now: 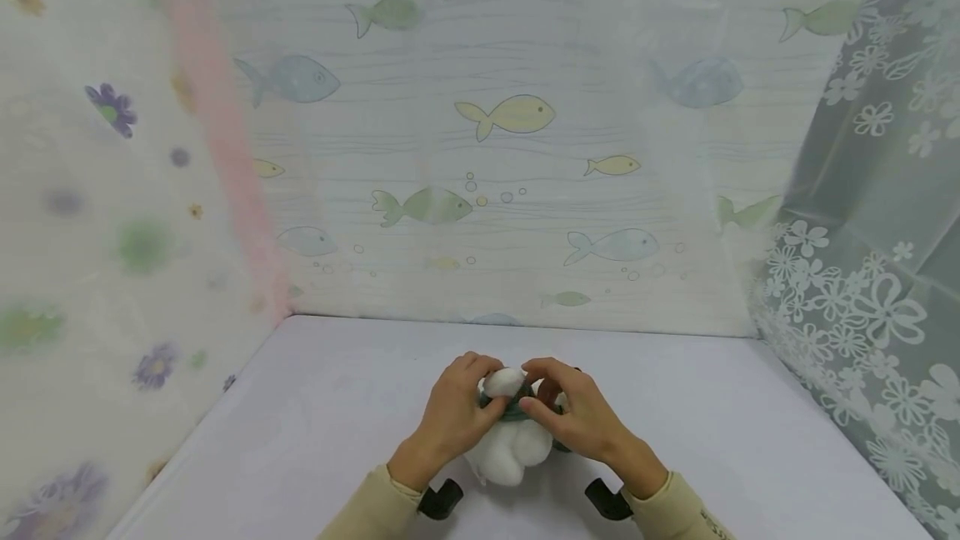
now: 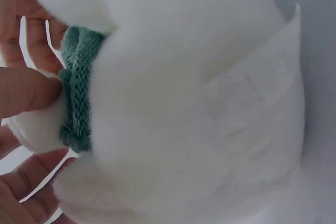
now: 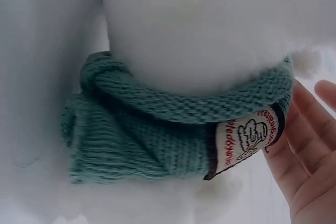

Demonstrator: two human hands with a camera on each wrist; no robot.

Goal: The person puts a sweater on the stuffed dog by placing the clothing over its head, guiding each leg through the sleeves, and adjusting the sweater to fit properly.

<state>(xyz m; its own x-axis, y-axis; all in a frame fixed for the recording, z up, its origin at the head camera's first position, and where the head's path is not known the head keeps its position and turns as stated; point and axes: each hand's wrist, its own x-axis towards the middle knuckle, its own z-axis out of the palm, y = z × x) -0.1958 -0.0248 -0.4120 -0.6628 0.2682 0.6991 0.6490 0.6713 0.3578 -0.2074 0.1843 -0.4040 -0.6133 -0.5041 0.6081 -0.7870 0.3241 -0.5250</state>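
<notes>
A white plush toy (image 1: 501,450) lies on the table with a teal knitted scarf (image 1: 514,413) around its neck. My left hand (image 1: 459,408) holds the toy at its head; in the left wrist view the thumb (image 2: 29,92) presses on white plush beside the scarf (image 2: 81,90), with fingers behind. On the other side, my right hand (image 1: 581,413) reaches around the scarf. In the right wrist view its fairly straight fingers (image 3: 302,156) touch the scarf near a sewn label (image 3: 247,139). The toy's face is hidden.
A white table (image 1: 360,382) spreads beneath the toy. Behind it hangs a fish-printed curtain (image 1: 487,165), with flower-patterned sheets on the left (image 1: 112,215) and right (image 1: 862,290). Black wrist devices (image 1: 441,499) sit by both cuffs.
</notes>
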